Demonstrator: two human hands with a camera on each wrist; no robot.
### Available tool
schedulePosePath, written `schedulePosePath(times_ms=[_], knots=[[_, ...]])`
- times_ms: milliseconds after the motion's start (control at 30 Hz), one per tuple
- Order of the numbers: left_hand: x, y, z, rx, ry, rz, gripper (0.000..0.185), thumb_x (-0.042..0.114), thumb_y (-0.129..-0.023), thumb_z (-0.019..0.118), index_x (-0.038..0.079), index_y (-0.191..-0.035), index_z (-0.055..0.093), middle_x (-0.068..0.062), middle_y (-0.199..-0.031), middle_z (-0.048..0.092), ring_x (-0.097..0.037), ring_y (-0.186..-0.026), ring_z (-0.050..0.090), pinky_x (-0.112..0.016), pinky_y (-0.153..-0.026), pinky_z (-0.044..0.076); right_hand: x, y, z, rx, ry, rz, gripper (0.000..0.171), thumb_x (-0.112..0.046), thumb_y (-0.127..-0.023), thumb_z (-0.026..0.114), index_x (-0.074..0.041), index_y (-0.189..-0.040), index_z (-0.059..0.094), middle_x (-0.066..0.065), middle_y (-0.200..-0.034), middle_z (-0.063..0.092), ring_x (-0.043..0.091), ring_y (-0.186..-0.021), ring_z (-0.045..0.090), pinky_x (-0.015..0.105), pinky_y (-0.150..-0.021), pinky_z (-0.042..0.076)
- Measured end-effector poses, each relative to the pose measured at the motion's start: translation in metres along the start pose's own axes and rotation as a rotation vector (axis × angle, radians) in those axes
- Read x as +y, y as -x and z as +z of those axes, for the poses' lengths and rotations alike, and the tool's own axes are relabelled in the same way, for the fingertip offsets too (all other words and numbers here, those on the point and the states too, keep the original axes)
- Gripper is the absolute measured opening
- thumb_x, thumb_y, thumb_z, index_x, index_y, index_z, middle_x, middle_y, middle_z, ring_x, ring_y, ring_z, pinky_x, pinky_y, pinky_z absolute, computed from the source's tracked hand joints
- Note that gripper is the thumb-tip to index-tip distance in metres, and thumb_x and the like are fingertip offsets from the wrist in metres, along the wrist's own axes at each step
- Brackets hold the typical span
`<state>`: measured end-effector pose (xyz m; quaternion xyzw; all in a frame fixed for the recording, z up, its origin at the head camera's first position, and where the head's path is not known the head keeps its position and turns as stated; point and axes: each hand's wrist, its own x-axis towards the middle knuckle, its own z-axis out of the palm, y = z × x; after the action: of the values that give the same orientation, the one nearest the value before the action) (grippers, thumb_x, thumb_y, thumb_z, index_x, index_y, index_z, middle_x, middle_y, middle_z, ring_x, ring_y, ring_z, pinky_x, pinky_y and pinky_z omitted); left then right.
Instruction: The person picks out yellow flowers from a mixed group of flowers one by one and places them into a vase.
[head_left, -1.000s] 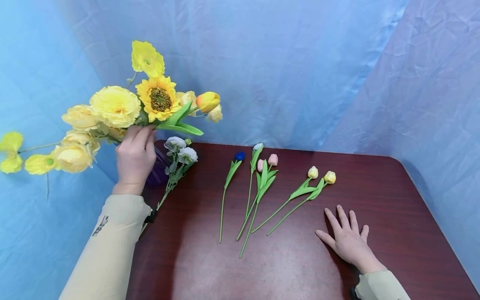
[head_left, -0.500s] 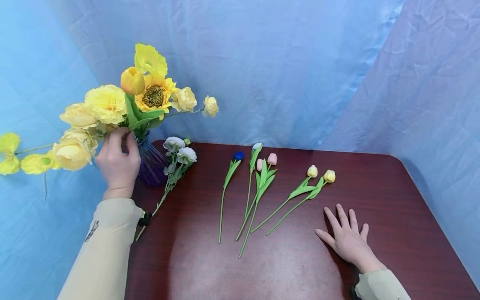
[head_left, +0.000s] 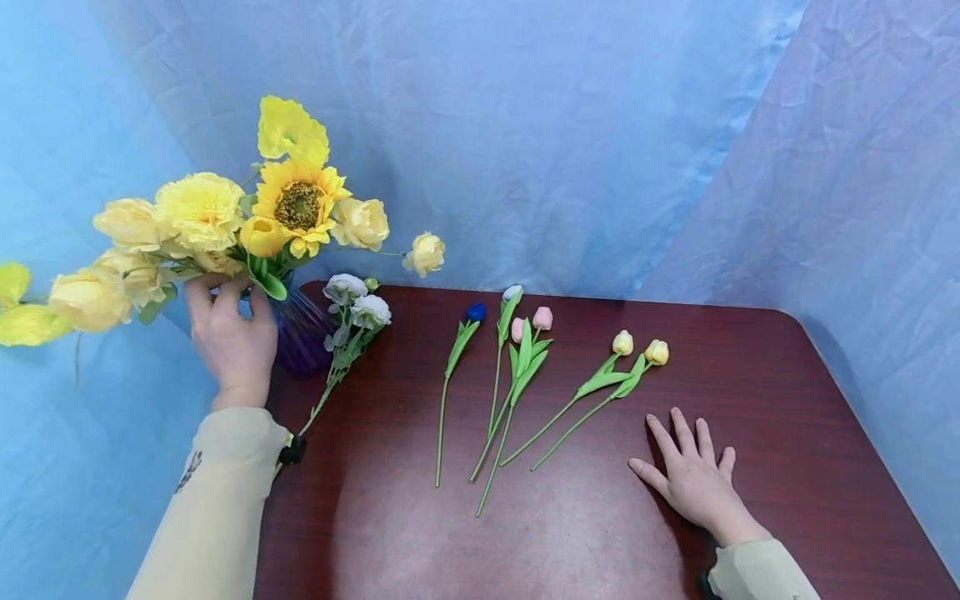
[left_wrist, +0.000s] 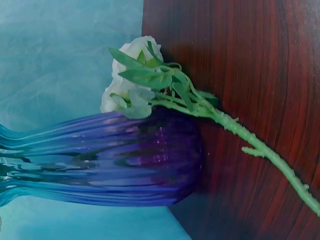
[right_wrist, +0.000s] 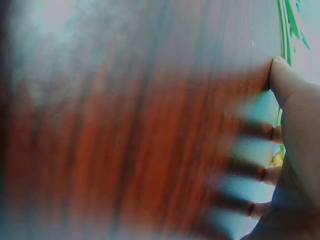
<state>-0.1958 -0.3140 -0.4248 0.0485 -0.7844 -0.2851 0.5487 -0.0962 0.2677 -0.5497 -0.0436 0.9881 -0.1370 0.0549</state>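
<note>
A blue-to-purple glass vase (head_left: 303, 337) stands at the table's left. In it is a bunch of yellow artificial flowers, with a sunflower (head_left: 298, 204), an orange-yellow tulip (head_left: 262, 237) and a large ruffled bloom (head_left: 198, 210). My left hand (head_left: 236, 342) is bent up under the blooms beside the vase mouth; its fingertips are partly hidden among them, so whether they pinch a stem cannot be told. In the left wrist view the vase (left_wrist: 150, 160) lies sideways across the picture. My right hand (head_left: 693, 479) rests flat on the table, fingers spread.
White flowers (head_left: 371, 311) on one stem lie beside the vase. A blue tulip (head_left: 476, 312), a pale blue tulip (head_left: 513, 293), pink tulips (head_left: 542, 318) and pale yellow tulips (head_left: 656, 352) lie on the dark red table (head_left: 585, 542). Blue cloth (head_left: 540, 150) hangs behind.
The orange-yellow tulip has swung from the bunch's right side to its left, then dropped below the sunflower. My left hand has shifted left and down. My right hand stays put.
</note>
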Motion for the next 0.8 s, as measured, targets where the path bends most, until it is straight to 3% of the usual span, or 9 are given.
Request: schedulePosePath(times_ms=[167, 333, 400, 467, 567, 633, 800], knots=[[0.0, 0.004, 0.001, -0.021, -0.004, -0.052, 0.019, 0.005, -0.098, 0.061, -0.005, -0.105, 0.074, -0.029, -0.116, 0.054, -0.046, -0.099, 0.051, -0.057, -0.084, 0.041, 0.0, 0.0, 0.0, 0.003, -0.001, 0.0, 0.088, -0.068, -0.097, 0.051, -0.014, -0.161, 0.026, 0.03, -0.165, 0.011, 0.062, -0.147, 0.004, 0.089, -0.097, 0.003], [-0.001, 0.016, 0.002, -0.03, 0.066, -0.097, 0.024, 0.007, -0.101, 0.058, 0.001, -0.12, 0.071, -0.027, -0.124, 0.05, -0.039, -0.1, 0.047, -0.048, -0.083, 0.039, 0.0, 0.0, 0.0, 0.006, 0.005, -0.001, 0.088, -0.069, -0.097, 0.05, -0.014, -0.161, 0.026, 0.03, -0.165, 0.011, 0.062, -0.147, 0.004, 0.089, -0.097, 0.003], [-0.002, 0.024, 0.005, -0.013, 0.098, -0.129, 0.026, 0.011, -0.102, 0.059, 0.0, -0.124, 0.065, -0.021, -0.126, 0.048, -0.035, -0.1, 0.047, -0.043, -0.083, 0.039, 0.0, 0.0, 0.0, 0.007, 0.007, -0.001, 0.088, -0.069, -0.097, 0.05, -0.014, -0.161, 0.026, 0.03, -0.165, 0.012, 0.062, -0.147, 0.004, 0.089, -0.098, 0.003], [-0.002, 0.031, 0.008, 0.004, 0.115, -0.185, 0.027, 0.014, -0.101, 0.061, -0.001, -0.122, 0.058, -0.011, -0.128, 0.043, -0.029, -0.107, 0.046, -0.038, -0.087, 0.039, 0.0, 0.0, 0.001, 0.007, 0.009, -0.002, 0.088, -0.069, -0.097, 0.05, -0.014, -0.161, 0.026, 0.03, -0.165, 0.012, 0.062, -0.147, 0.004, 0.089, -0.097, 0.003], [0.0, 0.045, 0.013, 0.009, 0.108, -0.244, 0.024, 0.012, -0.096, 0.065, -0.001, -0.112, 0.053, -0.008, -0.122, 0.041, -0.029, -0.114, 0.042, -0.038, -0.095, 0.038, 0.0, 0.0, 0.001, 0.007, 0.01, -0.002, 0.088, -0.069, -0.097, 0.051, -0.014, -0.161, 0.027, 0.03, -0.165, 0.012, 0.062, -0.147, 0.004, 0.089, -0.097, 0.003], [0.003, 0.054, 0.018, -0.023, 0.102, -0.228, 0.023, 0.008, -0.093, 0.066, -0.003, -0.107, 0.052, -0.015, -0.118, 0.045, -0.034, -0.117, 0.04, -0.043, -0.101, 0.033, 0.0, 0.0, 0.001, 0.007, 0.012, -0.001, 0.088, -0.069, -0.097, 0.051, -0.014, -0.161, 0.027, 0.03, -0.164, 0.012, 0.062, -0.146, 0.005, 0.089, -0.097, 0.004], [0.013, 0.076, 0.033, -0.127, 0.119, -0.025, 0.02, 0.001, -0.088, 0.064, -0.003, -0.107, 0.059, -0.027, -0.111, 0.053, -0.047, -0.106, 0.043, -0.056, -0.097, 0.029, 0.0, -0.001, 0.001, 0.007, 0.021, 0.002, 0.088, -0.07, -0.096, 0.05, -0.014, -0.161, 0.027, 0.03, -0.164, 0.013, 0.062, -0.146, 0.006, 0.088, -0.097, 0.005]])
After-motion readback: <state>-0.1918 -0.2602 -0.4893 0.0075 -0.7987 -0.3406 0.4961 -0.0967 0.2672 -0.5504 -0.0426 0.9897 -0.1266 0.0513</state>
